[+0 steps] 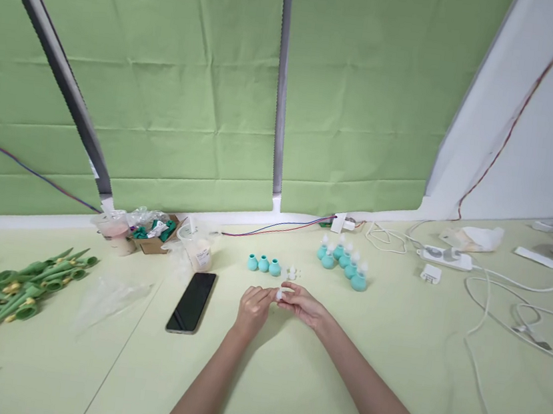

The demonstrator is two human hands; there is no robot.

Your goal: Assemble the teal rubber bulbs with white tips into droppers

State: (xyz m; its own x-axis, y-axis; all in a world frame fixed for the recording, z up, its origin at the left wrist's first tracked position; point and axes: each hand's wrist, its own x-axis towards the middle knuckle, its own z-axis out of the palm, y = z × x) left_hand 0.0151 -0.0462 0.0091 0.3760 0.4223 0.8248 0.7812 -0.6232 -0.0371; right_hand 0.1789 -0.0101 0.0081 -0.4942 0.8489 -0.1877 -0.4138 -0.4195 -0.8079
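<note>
Between my hands is a small white piece (279, 295), too tiny to name for certain. The fingers of my left hand (254, 306) are closed and press at its left side. From the right, my right hand (303, 304) pinches it between thumb and fingertips. Just beyond lie another small white piece (292, 273) and a few tiny bits. Three turquoise little pots (263, 264) with open mouths stand in a row to the left of these. Farther right, several turquoise pots with white flame-shaped tops (359, 279) stand in a cluster.
A black phone (191, 303) lies left of my hands. Green horn-shaped parts (29, 287) are heaped at far left, near a clear plastic bag (111, 297). Cups, one a lidded cup (199, 254), and a small cardboard box (154, 244) stand behind. White cables and a power strip (446, 257) spread rightward.
</note>
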